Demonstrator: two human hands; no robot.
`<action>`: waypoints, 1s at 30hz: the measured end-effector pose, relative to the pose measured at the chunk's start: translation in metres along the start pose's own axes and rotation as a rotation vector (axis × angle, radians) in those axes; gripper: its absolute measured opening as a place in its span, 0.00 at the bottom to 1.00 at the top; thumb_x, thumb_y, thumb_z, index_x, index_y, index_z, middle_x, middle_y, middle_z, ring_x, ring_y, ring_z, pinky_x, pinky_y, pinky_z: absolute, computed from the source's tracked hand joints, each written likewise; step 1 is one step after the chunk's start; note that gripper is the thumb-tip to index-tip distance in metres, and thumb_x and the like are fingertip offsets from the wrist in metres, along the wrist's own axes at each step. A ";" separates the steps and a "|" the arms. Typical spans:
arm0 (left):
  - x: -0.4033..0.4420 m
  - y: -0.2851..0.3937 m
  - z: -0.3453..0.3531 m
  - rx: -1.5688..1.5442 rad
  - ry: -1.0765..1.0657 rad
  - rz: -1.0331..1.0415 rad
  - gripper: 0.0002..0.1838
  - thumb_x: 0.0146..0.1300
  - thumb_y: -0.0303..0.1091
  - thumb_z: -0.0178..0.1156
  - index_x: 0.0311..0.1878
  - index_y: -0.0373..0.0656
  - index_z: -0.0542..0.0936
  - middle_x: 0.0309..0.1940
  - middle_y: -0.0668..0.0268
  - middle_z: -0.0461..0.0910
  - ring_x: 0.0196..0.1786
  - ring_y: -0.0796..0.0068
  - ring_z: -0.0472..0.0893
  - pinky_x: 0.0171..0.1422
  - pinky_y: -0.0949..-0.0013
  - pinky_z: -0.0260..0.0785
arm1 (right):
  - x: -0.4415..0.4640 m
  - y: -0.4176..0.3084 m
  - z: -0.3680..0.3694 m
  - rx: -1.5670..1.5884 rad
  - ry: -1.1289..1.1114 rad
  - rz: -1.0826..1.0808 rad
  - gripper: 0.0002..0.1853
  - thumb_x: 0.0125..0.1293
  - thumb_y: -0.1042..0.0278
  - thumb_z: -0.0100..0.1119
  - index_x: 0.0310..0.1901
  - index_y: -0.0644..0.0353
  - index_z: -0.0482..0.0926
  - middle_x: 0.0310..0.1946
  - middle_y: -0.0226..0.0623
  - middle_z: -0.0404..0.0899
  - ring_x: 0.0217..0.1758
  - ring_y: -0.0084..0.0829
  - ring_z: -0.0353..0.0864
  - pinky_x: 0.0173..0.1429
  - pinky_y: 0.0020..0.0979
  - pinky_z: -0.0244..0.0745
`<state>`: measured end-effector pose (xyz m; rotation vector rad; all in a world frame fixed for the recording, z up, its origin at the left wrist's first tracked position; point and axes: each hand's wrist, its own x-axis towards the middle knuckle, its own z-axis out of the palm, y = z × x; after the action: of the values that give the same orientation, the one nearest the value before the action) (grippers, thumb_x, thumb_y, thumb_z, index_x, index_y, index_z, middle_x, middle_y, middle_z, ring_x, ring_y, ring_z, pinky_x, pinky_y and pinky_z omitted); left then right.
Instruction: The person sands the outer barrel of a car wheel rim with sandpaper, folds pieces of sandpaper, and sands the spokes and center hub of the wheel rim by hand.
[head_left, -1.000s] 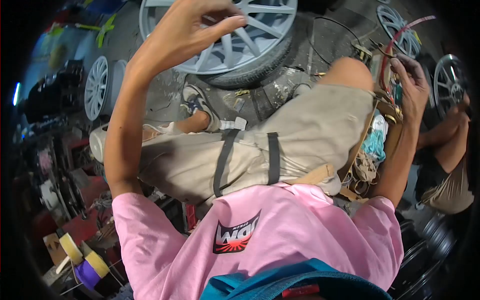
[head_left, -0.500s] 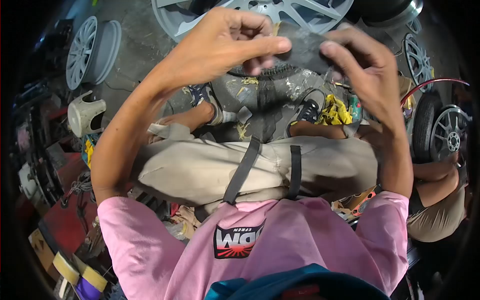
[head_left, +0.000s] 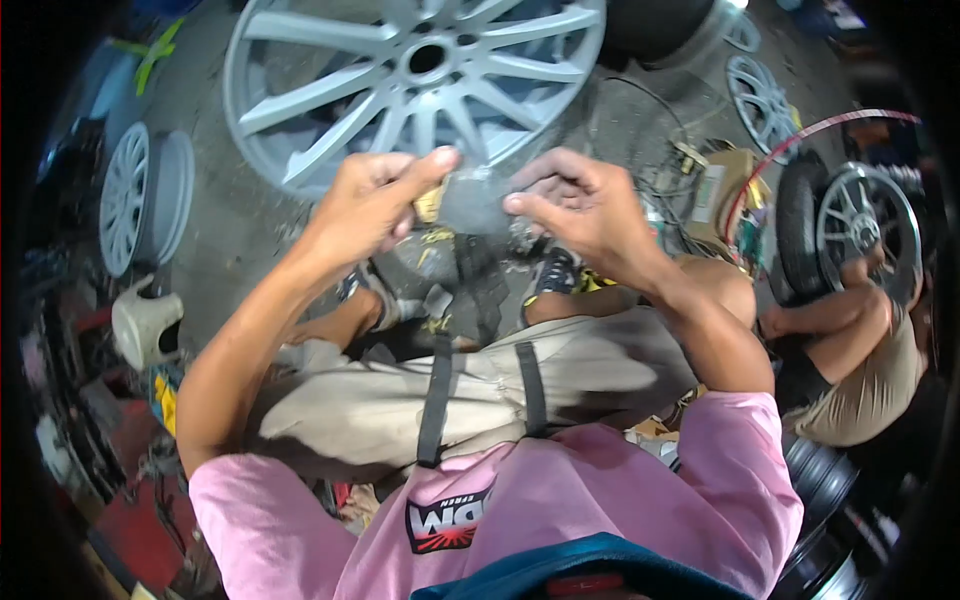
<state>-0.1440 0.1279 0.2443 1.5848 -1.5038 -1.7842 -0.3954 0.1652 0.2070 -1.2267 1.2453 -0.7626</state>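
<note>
My left hand [head_left: 375, 200] pinches the left side of a small dark grey sheet [head_left: 472, 205], with a yellowish scrap [head_left: 428, 204] by its fingers. At the sheet's right edge is my right hand [head_left: 580, 205], thumb and fingertips closed on it. Both hands are raised above my lap. The sheet looks thin and is slightly blurred. Just beyond the hands lies a large light grey multi-spoke wheel rim [head_left: 428, 62], whose lower edge is partly hidden by my left hand.
Two upright rims [head_left: 125, 200] and a cream plastic stool [head_left: 146, 322] are at the left. On the right are a cardboard box [head_left: 722, 195], a red hose [head_left: 765, 160], a tire [head_left: 797, 230] and another person's bent leg [head_left: 850, 340] beside a rim [head_left: 865, 228].
My right hand has come from the box area at the right to the sheet, and both hands now hold it. The view has shifted, bringing more of the large rim into sight.
</note>
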 end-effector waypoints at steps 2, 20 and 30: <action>0.006 -0.003 -0.004 -0.017 0.064 -0.026 0.26 0.71 0.58 0.70 0.29 0.44 0.83 0.18 0.79 0.70 0.20 0.88 0.68 0.23 0.78 0.57 | -0.003 -0.004 -0.008 -0.063 -0.066 -0.009 0.10 0.71 0.65 0.74 0.43 0.62 0.84 0.29 0.25 0.83 0.33 0.14 0.80 0.39 0.21 0.76; 0.003 0.039 -0.004 0.161 -0.086 0.533 0.07 0.75 0.30 0.66 0.46 0.34 0.83 0.43 0.69 0.77 0.48 0.79 0.75 0.56 0.74 0.66 | -0.020 -0.003 -0.030 0.656 -0.259 -0.240 0.10 0.79 0.68 0.64 0.49 0.63 0.73 0.40 0.36 0.81 0.41 0.32 0.91 0.46 0.33 0.89; -0.014 0.042 -0.015 0.249 -0.393 0.383 0.10 0.74 0.32 0.68 0.36 0.38 0.82 0.32 0.75 0.78 0.37 0.87 0.71 0.43 0.76 0.62 | -0.033 -0.008 -0.025 0.136 -0.329 -0.371 0.25 0.74 0.56 0.72 0.64 0.62 0.78 0.52 0.35 0.84 0.56 0.26 0.82 0.62 0.31 0.78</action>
<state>-0.1427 0.1156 0.2892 0.9728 -2.1125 -1.7989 -0.4258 0.1880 0.2266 -1.4226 0.6959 -0.8549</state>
